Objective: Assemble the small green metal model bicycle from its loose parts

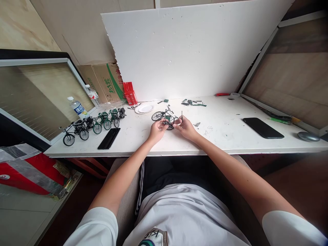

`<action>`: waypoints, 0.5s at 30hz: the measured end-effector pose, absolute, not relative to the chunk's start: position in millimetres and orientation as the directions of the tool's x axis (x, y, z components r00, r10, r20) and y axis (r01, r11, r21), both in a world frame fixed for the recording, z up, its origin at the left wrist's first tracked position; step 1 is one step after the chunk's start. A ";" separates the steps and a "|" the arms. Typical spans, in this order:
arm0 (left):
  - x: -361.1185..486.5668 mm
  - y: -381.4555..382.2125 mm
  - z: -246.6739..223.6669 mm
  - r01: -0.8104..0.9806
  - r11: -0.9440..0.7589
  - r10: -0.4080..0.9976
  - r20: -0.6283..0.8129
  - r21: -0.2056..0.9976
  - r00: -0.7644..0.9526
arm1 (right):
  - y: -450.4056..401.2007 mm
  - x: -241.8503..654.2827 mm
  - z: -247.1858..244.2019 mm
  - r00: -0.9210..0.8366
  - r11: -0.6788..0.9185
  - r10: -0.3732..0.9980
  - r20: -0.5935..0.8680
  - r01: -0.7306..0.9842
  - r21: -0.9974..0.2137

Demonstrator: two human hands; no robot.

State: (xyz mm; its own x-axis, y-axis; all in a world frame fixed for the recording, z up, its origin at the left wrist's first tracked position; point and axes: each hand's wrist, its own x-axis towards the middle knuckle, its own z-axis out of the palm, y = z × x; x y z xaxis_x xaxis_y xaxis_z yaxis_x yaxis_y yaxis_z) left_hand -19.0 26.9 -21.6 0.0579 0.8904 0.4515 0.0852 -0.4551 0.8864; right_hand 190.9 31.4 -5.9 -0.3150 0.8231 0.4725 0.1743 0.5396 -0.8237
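A small black model bicycle (163,115) with a green part in its frame is between my hands, just above the table's middle. My left hand (157,131) pinches its lower side near the rear wheel. On the other side, my right hand (186,127) has its fingers closed at the bicycle's rear end. A thin upright rod (181,114) rises beside the right fingers; its lower end is hidden by them. The fingertips cover part of the rear wheel. Close to the right hand lies a small grey metal piece (197,124).
Several model bicycles (104,120) stand at the left, behind a dark phone (109,138). Loose black and green parts (193,103) and a white plate (144,108) lie at the back. Another phone (263,128) and a mouse (308,136) are right. A white board (189,51) leans behind.
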 end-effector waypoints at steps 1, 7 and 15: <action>-19.3 26.0 -21.3 0.105 -0.454 0.891 0.451 0.885 0.058 | 30.1 190.5 -4.5 -0.306 0.532 0.828 0.470 0.164 -0.831; -20.5 20.5 -20.6 0.228 -0.434 0.899 0.437 0.871 0.044 | 18.1 187.2 4.6 -0.219 0.539 0.839 0.498 0.208 -0.816; -16.2 6.3 -9.1 0.143 -0.371 0.929 0.363 0.918 0.078 | 18.2 189.1 0.8 -0.210 0.655 0.754 0.622 0.302 -0.692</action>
